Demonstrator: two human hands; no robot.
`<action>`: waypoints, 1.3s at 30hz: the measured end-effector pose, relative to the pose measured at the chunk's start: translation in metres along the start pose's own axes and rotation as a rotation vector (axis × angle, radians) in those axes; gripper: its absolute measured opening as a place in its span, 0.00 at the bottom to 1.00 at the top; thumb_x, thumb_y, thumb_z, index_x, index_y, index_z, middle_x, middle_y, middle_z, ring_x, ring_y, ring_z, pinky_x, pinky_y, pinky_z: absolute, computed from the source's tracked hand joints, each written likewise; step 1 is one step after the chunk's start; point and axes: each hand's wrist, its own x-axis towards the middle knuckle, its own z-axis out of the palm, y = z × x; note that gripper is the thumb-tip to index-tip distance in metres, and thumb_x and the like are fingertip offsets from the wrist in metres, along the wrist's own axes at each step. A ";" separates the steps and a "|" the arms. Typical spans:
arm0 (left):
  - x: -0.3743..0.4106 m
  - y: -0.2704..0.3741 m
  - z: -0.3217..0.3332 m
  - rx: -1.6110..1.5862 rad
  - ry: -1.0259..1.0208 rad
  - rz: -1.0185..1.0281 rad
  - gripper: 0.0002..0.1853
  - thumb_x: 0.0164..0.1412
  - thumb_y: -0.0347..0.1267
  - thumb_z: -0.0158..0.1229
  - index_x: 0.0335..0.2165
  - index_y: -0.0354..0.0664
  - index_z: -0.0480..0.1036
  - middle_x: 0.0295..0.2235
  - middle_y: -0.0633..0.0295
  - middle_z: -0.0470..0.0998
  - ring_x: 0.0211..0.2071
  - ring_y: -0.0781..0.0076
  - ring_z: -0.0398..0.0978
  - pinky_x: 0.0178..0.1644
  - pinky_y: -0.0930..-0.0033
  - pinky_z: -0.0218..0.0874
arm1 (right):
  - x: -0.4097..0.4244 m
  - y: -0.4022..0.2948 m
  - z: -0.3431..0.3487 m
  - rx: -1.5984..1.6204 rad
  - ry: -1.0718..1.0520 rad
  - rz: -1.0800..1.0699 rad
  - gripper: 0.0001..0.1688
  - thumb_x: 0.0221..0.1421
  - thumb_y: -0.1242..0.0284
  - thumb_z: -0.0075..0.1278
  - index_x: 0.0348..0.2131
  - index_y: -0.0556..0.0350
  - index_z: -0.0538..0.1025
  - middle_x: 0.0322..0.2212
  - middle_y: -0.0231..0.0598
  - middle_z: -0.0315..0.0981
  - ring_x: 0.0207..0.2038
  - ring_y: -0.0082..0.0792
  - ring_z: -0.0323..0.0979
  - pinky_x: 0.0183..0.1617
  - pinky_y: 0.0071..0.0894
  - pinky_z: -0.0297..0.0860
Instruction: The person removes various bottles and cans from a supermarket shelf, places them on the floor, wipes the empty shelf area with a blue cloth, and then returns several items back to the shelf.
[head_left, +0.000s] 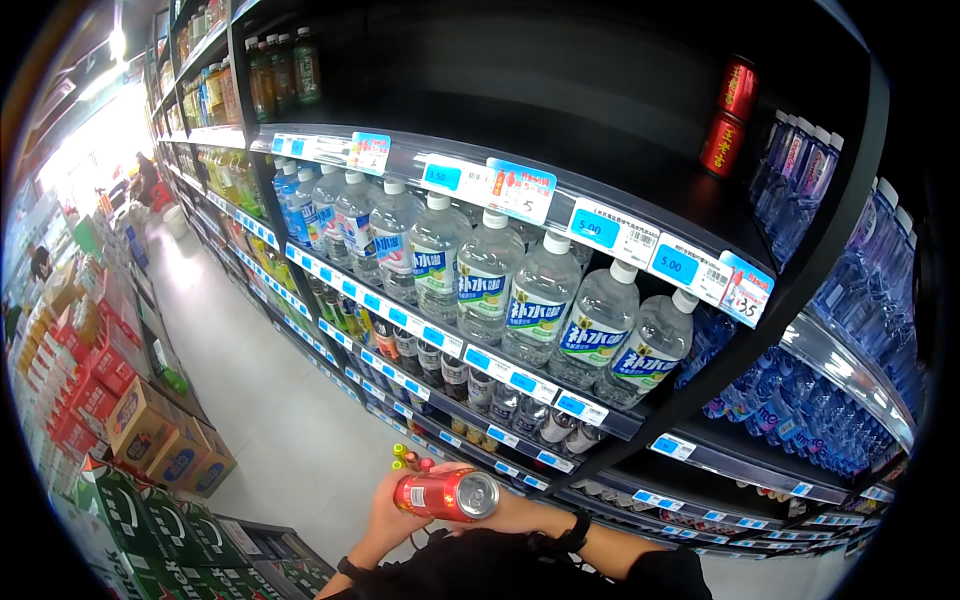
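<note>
A red drink can (444, 495) lies tilted before my chest, its silver end towards the right. My left hand (391, 511) grips its left end. Behind the can's silver end is my right hand (514, 510), partly hidden by the can, so its hold is unclear. Two red cans, one (739, 86) stacked on another (722, 145), stand at the right of the black upper shelf. Beneath that shelf, large clear bottles with blue and green labels (536, 311) stand in a row. Several bottles with yellow-green and red caps (409, 456) show just beyond my hands.
Price tags line the shelf edges (480, 187). Purple-labelled water bottles (802, 420) fill the right shelves. At left are cardboard cartons (150, 427), red drink packs (90, 390) and green beer cartons (142, 517). The grey aisle floor (262, 420) runs towards a white bucket (176, 221) and a distant person (144, 176).
</note>
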 end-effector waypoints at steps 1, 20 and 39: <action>-0.001 -0.007 -0.001 0.021 0.009 0.004 0.36 0.31 0.34 0.76 0.42 0.40 0.68 0.39 0.55 0.74 0.41 0.60 0.74 0.46 0.63 0.65 | 0.000 0.000 -0.003 0.062 -0.036 0.004 0.48 0.48 0.75 0.63 0.62 0.46 0.53 0.51 0.40 0.61 0.40 0.26 0.70 0.40 0.22 0.67; 0.011 0.015 -0.005 0.393 -0.010 0.304 0.33 0.29 0.34 0.74 0.39 0.40 0.70 0.40 0.54 0.73 0.43 0.53 0.69 0.49 0.58 0.59 | -0.003 0.004 -0.030 0.782 -0.156 0.430 0.30 0.65 0.61 0.40 0.58 0.62 0.56 0.49 0.55 0.64 0.49 0.50 0.71 0.45 0.43 0.76; 0.053 0.055 0.009 0.537 -0.142 0.582 0.29 0.31 0.30 0.70 0.40 0.44 0.72 0.43 0.57 0.70 0.44 0.46 0.66 0.48 0.51 0.62 | -0.013 0.018 -0.032 0.704 -0.090 0.591 0.35 0.59 0.43 0.43 0.45 0.58 0.68 0.32 0.40 0.74 0.29 0.34 0.77 0.29 0.31 0.77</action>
